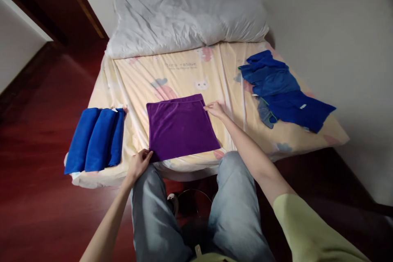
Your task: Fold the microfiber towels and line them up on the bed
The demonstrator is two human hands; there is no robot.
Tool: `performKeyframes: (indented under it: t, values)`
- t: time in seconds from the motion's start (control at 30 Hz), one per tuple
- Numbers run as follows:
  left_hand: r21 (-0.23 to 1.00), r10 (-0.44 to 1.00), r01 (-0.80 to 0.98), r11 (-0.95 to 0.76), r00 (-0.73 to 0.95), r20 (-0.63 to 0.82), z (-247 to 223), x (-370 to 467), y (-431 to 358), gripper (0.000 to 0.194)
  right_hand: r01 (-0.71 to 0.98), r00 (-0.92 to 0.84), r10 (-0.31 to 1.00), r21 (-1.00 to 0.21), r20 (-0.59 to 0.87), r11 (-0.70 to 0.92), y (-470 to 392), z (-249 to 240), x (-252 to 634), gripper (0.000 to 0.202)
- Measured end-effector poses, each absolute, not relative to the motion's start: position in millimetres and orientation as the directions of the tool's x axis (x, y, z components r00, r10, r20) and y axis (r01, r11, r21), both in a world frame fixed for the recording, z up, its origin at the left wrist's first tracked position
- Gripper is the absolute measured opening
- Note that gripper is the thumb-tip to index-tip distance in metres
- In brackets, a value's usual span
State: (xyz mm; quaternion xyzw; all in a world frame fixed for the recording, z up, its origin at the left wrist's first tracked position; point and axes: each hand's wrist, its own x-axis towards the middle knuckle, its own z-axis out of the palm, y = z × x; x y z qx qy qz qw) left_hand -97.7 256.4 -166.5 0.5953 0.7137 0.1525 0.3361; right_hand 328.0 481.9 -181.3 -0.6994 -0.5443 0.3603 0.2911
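A purple towel, folded into a rough rectangle, lies flat on the bed in front of my knees. Its far edge shows a second layer peeking out past the top one. My left hand has thumb and fingers closed on the near left corner. Near the far right corner, my right hand pinches the towel's edge. To the left rest several rolled or folded blue towels, side by side. A loose heap of blue cloths, some with green trim, lies crumpled at the right.
A patterned cream sheet covers the bed. At its head a bulky white quilt is bunched up. A white wall stands to the right, and dark red floor runs along the left side.
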Motion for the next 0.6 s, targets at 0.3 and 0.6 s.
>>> performKeyframes:
  t: [0.3,0.6]
  values:
    - [0.842,0.935,0.416,0.343,-0.237,-0.263,-163,-102,420,0.058,0.756,0.111,0.992,-0.643,-0.061,-0.125,533,-196,309,0.012]
    - [0.868,0.926,0.407,0.284,-0.351,-0.139,-182,-92,513,0.031,0.645,0.107,0.994,-0.763,0.034,-0.043,543,-222,320,0.011]
